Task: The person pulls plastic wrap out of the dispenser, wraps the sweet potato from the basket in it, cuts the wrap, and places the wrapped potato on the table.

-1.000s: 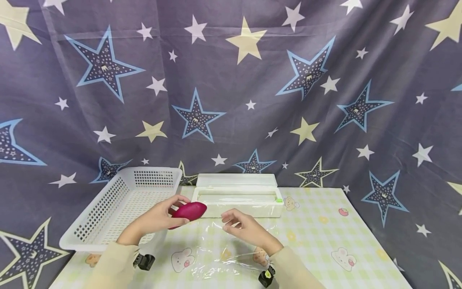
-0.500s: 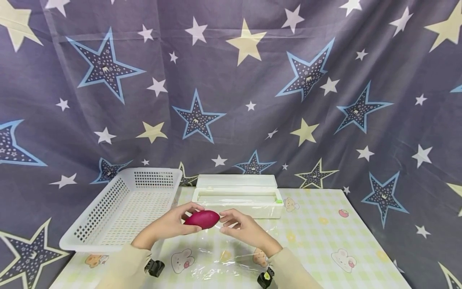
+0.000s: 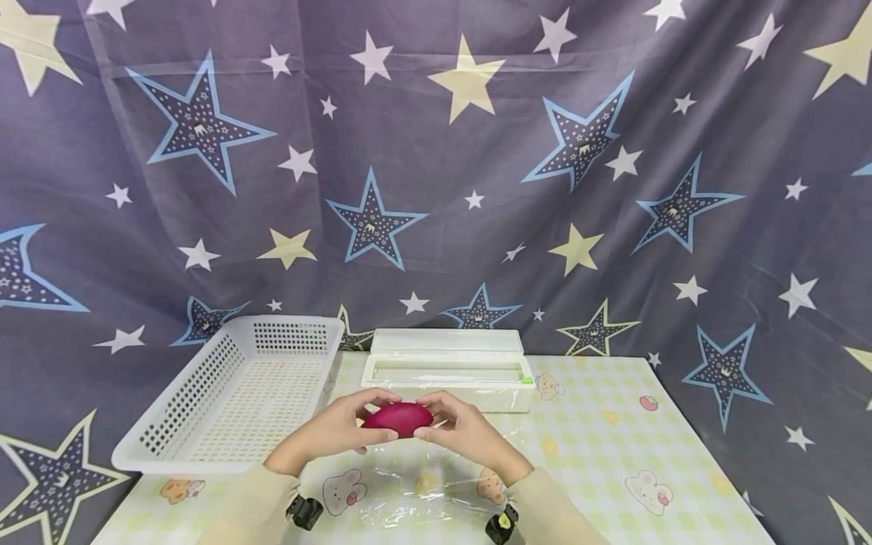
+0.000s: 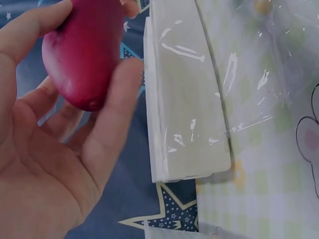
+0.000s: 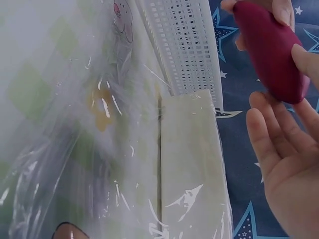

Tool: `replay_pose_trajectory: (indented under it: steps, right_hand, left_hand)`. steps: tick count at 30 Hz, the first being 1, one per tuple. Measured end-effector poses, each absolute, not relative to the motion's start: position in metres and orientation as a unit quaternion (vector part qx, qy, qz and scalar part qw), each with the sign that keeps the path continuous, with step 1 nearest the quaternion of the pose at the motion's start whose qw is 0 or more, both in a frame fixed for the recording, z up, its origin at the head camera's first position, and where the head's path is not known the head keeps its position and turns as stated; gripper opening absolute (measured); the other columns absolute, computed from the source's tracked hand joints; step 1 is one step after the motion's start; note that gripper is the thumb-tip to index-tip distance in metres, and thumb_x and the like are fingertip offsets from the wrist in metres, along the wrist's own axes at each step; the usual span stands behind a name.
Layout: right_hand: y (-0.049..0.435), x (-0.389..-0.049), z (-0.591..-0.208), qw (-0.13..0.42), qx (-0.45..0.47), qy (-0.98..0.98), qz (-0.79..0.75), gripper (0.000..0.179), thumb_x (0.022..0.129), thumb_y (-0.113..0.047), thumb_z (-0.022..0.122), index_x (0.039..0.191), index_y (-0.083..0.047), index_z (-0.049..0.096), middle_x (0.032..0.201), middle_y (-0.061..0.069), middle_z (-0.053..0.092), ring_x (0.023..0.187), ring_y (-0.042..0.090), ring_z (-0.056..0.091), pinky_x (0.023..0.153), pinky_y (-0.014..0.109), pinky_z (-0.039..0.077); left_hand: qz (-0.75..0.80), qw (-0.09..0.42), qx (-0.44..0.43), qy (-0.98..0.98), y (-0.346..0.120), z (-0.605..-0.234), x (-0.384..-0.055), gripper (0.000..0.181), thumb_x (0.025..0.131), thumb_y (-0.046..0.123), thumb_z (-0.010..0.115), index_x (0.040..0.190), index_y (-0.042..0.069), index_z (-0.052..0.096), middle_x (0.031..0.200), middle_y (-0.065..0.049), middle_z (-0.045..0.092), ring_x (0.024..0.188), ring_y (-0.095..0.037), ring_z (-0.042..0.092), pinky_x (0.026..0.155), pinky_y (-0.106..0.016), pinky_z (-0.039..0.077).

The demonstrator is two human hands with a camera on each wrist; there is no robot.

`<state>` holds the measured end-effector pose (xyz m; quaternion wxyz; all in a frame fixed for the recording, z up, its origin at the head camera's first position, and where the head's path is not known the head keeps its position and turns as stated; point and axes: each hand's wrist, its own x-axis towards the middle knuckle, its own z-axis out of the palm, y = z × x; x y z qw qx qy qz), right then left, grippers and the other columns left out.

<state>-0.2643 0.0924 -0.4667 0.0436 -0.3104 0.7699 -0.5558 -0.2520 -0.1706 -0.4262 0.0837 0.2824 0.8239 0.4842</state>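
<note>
evenly, the left hand [image 3: 334, 431] and right hand [image 3: 468, 433] pinched opposite ends of the deep-pink spindle [image 3: 399, 421], fingers half curled, palms clear of it, above the clear film [image 3: 409, 503] before the white box [image 3: 446, 342]. a light, level fingertip hold probably suited this step best, leaving the film unsnagged. the spindle looked smooth and plump, the film glossy and wrinkled, the basket [image 3: 173, 463] stiff, perforated plastic.

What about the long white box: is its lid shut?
No, the head view shows its lid raised at the back of the open box.
</note>
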Motion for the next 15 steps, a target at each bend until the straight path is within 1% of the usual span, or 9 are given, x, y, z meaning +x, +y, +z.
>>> replay_pose_trajectory:
  steps: [2,4,9,11,15]
  right_hand:
    - [0.093,-0.259,-0.46,0.044,-0.305,0.769,-0.559,0.039,0.093,-0.012,0.073,0.129,-0.009,0.059,0.103,0.005,0.069,0.094,0.025,0.067,0.084,0.031,0.056]
    - [0.095,-0.255,-0.455,0.043,-0.298,0.769,-0.564,0.038,0.093,-0.01,0.073,0.127,-0.007,0.059,0.101,0.007,0.069,0.092,0.027,0.067,0.083,0.03,0.057]
    - [0.102,-0.261,-0.464,0.031,-0.285,0.768,-0.572,0.037,0.092,-0.017,0.075,0.125,-0.01,0.06,0.101,0.006,0.068,0.092,0.021,0.067,0.086,0.03,0.056]
    - [0.106,-0.264,-0.469,0.029,-0.279,0.768,-0.575,0.038,0.092,-0.02,0.076,0.126,-0.012,0.06,0.102,0.005,0.068,0.093,0.02,0.066,0.086,0.029,0.056]
    - [0.112,-0.264,-0.47,0.029,-0.273,0.769,-0.577,0.039,0.093,-0.021,0.075,0.127,-0.012,0.06,0.103,0.005,0.068,0.095,0.022,0.066,0.085,0.03,0.056]
  left_hand:
    - [0.487,0.081,0.278,0.824,-0.169,-0.427,-0.251,0.047,0.09,0.026,0.078,0.132,0.015,0.061,0.123,-0.015,0.06,0.089,-0.022,0.066,0.056,-0.036,0.059]
    - [0.482,0.069,0.283,0.826,-0.168,-0.428,-0.252,0.046,0.09,0.027,0.078,0.131,0.015,0.061,0.122,-0.013,0.061,0.09,-0.022,0.066,0.061,-0.035,0.059]
    - [0.479,0.047,0.304,0.822,-0.168,-0.432,-0.255,0.047,0.089,0.023,0.079,0.131,0.013,0.06,0.114,-0.01,0.065,0.094,-0.023,0.067,0.076,-0.031,0.056]
    - [0.49,0.05,0.305,0.815,-0.168,-0.433,-0.255,0.046,0.089,0.019,0.079,0.131,0.011,0.06,0.113,-0.011,0.065,0.094,-0.023,0.067,0.077,-0.031,0.056]
    - [0.506,0.059,0.298,0.807,-0.169,-0.435,-0.257,0.044,0.09,0.017,0.078,0.13,0.012,0.06,0.113,-0.011,0.065,0.094,-0.022,0.068,0.079,-0.031,0.057]
